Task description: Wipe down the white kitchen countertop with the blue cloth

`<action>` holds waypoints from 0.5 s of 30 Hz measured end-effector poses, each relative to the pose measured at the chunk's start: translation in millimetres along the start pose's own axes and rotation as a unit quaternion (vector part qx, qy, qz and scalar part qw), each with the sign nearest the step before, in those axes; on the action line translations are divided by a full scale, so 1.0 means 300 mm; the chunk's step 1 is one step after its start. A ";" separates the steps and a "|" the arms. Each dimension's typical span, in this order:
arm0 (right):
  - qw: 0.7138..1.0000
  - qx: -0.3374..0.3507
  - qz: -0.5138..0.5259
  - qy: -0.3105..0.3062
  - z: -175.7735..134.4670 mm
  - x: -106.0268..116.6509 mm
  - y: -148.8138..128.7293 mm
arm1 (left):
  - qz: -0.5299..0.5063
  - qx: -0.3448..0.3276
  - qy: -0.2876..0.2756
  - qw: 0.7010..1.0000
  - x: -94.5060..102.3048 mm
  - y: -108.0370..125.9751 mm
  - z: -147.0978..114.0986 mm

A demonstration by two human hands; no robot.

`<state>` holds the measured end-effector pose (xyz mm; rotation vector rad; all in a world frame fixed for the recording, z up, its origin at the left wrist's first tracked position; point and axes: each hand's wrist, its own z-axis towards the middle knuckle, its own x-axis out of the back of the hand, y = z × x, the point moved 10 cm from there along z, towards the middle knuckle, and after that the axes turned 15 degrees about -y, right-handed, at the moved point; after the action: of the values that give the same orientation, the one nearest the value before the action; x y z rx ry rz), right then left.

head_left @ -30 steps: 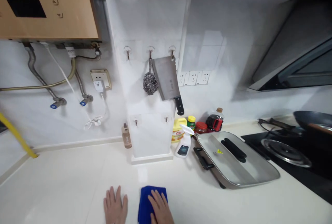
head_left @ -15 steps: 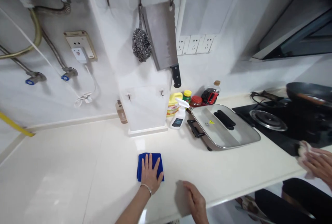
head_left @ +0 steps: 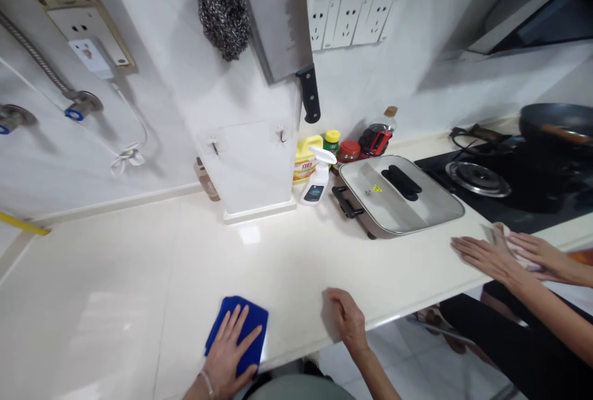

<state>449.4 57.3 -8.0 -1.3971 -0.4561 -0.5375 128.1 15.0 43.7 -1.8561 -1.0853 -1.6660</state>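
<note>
Since the blue cloth (head_left: 254, 317) lies directly beneath the left hand (head_left: 227, 354), the relation that counts is one of contact: palm and fingers sit on top of it, with no gap visible. The fingers of that hand are spread and nearly straight, laid over the cloth rather than wrapped around it, and they point away from the body and somewhat to the right. Blue shows beyond the fingertips and along the hand's right side. Folded, the cloth looks close to square, so no long axis stands out; its sides sit aslant to the front edge of the white surface (head_left: 287, 270). Its nearest corner comes close to that edge, and whether it reaches past cannot be told.

The right hand (head_left: 349, 320) is the farther of the two, well apart from the cloth and to its right, near the front edge. Its fingers curl inward; nothing shows in them, but their inner side is hidden, so how far they are closed cannot be told. Farther back stands a lidded pan (head_left: 370, 205), with a spray bottle (head_left: 314, 190) just to its left. Off to the right, another person's hand (head_left: 540, 253) rests on a pale cloth (head_left: 502, 232).
</note>
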 end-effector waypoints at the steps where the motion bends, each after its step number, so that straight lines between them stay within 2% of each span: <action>1: 1.000 0.000 -0.001 -0.002 0.000 -0.003 0.002 | -0.003 0.007 0.001 1.000 -0.002 -0.013 -0.030; 4: 1.000 0.003 -0.004 -0.001 0.000 -0.003 -0.002 | 0.001 0.040 0.015 0.999 0.000 -0.033 -0.045; 10: 1.000 0.016 -0.006 0.005 -0.003 -0.004 -0.011 | 0.048 0.039 0.031 0.998 0.026 -0.015 0.130; 15: 0.999 0.042 -0.016 0.019 -0.013 -0.012 0.008 | 0.075 -0.002 0.038 0.996 0.076 -0.084 0.206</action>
<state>447.9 53.8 -12.4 -1.2984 -0.4655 -0.5640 147.3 82.5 48.8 -1.8148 -0.8888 -1.6384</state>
